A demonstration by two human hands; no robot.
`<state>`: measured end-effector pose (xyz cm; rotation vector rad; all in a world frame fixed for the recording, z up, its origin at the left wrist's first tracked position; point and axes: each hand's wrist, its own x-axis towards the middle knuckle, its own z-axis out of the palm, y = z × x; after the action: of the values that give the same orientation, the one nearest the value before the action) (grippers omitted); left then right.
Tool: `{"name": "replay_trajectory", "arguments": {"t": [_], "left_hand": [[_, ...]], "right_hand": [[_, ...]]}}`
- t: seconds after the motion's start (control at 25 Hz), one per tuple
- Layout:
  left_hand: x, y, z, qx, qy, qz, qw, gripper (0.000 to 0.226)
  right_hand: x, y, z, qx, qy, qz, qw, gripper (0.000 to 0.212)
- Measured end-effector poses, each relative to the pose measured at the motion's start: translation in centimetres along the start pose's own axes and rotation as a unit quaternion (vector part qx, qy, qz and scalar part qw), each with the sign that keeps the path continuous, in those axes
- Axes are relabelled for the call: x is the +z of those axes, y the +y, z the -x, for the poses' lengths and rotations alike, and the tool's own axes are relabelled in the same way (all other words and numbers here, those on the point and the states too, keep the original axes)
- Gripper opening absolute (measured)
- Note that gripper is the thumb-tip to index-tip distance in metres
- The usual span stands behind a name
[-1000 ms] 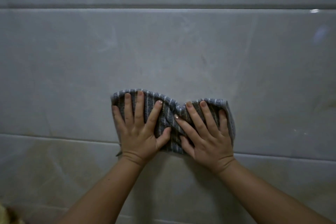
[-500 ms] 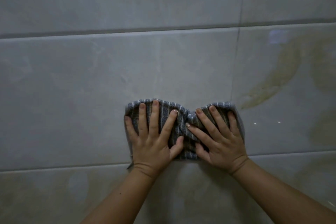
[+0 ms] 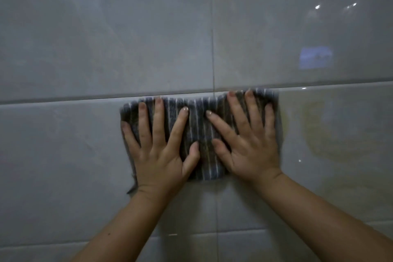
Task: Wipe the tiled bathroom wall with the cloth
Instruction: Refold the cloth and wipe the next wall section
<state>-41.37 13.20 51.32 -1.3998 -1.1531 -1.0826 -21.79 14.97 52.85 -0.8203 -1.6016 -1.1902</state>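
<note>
Both hands flat, fingers spread, no curled grip: left hand (image 3: 158,151) and right hand (image 3: 248,144) press the striped cloth (image 3: 200,121) against the tiled wall (image 3: 85,49), its top edge at the horizontal grout line (image 3: 63,99).

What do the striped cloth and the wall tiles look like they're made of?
The cloth looks like soft woven or terry fabric with a matte finish. It is grey-blue with thin pale stripes, and a loose end hangs at its lower left. The wall tiles look like glazed ceramic or porcelain, though I cannot tell which. They are glossy, showing a bluish reflection and small glints.
</note>
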Motion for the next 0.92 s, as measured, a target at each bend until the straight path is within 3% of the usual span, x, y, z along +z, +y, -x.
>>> {"name": "replay_trajectory", "arguments": {"t": [0.16, 0.36, 0.48, 0.72, 0.92], "left_hand": [[0.3, 4.4, -1.5, -0.014, 0.002, 0.004, 1.000, 0.068], [1.0, 7.3, 3.8, 0.043, -0.066, -0.012, 0.997, 0.072], [0.8, 8.0, 0.9, 0.070, -0.051, -0.004, 0.996, 0.072], [1.2, 13.2, -8.0, -0.034, 0.006, 0.010, 0.999, 0.068], [2.4, 16.3, -0.5, 0.062, -0.037, 0.019, 0.997, 0.072]], "right_hand": [[-1.1, 4.6, 1.5, 0.024, 0.006, 0.019, 1.000, 0.051], [-1.5, 4.2, 8.4, 0.042, -0.041, 0.042, 0.997, 0.060], [-1.9, 5.0, 6.8, 0.025, -0.034, 0.028, 0.999, 0.061], [-3.2, 12.4, 0.5, 0.091, 0.020, 0.033, 0.995, 0.058], [-3.6, 12.3, 9.4, 0.123, -0.012, 0.047, 0.991, 0.062]]}}
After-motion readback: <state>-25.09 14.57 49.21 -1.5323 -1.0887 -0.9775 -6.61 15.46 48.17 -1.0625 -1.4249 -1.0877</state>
